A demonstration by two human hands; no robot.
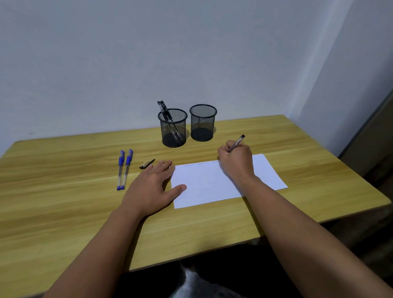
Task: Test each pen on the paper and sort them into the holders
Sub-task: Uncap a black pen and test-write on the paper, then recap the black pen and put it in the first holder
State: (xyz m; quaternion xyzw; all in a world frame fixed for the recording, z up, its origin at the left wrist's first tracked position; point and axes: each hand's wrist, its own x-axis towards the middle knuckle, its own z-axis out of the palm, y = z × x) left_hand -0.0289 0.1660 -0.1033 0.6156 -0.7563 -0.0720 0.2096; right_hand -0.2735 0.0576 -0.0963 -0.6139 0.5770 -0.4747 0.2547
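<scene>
Wooden table (59, 209) against a pale wall. Right hand (236, 160) pinches a black pen (236, 143), tip at the far edge of the white paper (214, 184) by faint scribbles. Left hand (151, 187) lies flat, fingers spread, thumb on the paper's left edge. Loose black cap (147, 164) just beyond. Two blue pens (124, 169) left, side by side. Left mesh holder (173, 128) holds two black pens (165, 112); right mesh holder (203, 123) beside it.

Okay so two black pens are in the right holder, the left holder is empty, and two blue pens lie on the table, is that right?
Not quite. The head view shows the two black pens in the left holder; the right holder is the empty one. The two blue pens do lie on the table.
</scene>
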